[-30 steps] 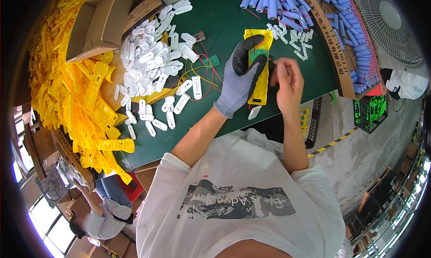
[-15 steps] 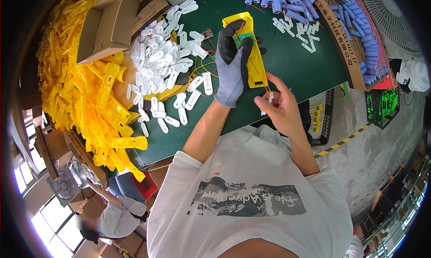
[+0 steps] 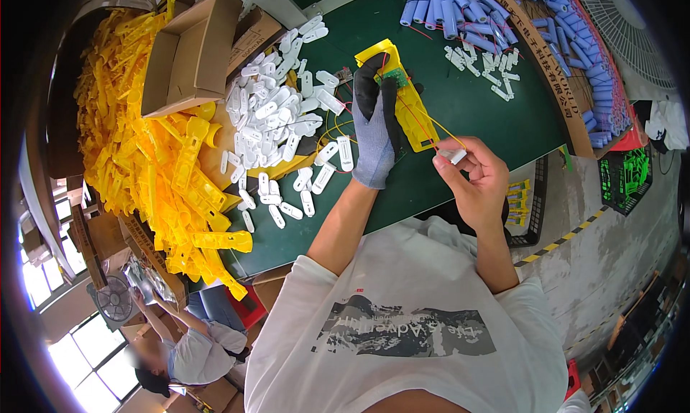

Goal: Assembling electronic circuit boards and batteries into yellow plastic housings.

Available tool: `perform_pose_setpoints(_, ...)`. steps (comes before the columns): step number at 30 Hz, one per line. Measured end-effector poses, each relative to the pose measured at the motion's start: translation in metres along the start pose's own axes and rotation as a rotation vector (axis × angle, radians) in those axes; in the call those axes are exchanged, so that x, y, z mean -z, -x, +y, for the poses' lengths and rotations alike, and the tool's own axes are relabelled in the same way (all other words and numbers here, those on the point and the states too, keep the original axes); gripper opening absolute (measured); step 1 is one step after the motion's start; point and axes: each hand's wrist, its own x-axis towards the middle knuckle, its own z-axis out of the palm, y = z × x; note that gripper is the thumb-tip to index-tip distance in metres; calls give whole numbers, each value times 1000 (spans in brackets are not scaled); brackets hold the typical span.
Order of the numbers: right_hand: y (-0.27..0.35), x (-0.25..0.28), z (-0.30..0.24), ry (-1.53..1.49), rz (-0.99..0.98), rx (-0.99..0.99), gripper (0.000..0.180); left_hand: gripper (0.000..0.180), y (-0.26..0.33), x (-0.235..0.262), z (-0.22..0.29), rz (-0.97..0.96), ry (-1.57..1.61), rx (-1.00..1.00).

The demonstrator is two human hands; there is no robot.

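Observation:
My left hand [image 3: 374, 136], in a grey glove with black fingers, grips a long yellow plastic housing [image 3: 414, 118] by its far end. Inside the housing, by my gloved fingers, a green circuit board [image 3: 393, 76] shows. My bare right hand [image 3: 480, 187] pinches a small white plastic connector [image 3: 453, 156] between thumb and fingers, just off the housing's near end. A yellow wire [image 3: 444, 129] stretches taut from the housing to the connector, with a red wire beside it. Part of the connector is hidden by my fingers.
Left of my hands lie a heap of white oval plastic parts [image 3: 266, 118] and a big pile of yellow housings [image 3: 158, 161], with an open cardboard box [image 3: 190, 54]. Blue cylindrical battery cells [image 3: 460, 14] and small white connectors [image 3: 496, 75] sit at far right. A co-worker [image 3: 201, 352] is at lower left.
My right hand has moved right, away from the housing, drawing the connector out, and the yellow wire is now stretched. The left hand keeps its grip. The whole view has shifted slightly.

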Motion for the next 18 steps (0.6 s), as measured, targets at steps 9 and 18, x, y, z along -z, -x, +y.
perform_pose_setpoints(9,-9,21,-4,85,-357,-421,25,31,-3,1,5,44,56,16)
perform_pose_setpoints(18,-19,27,-15,111,-561,-96,24,31,-4,0,-1,0,-59,6)
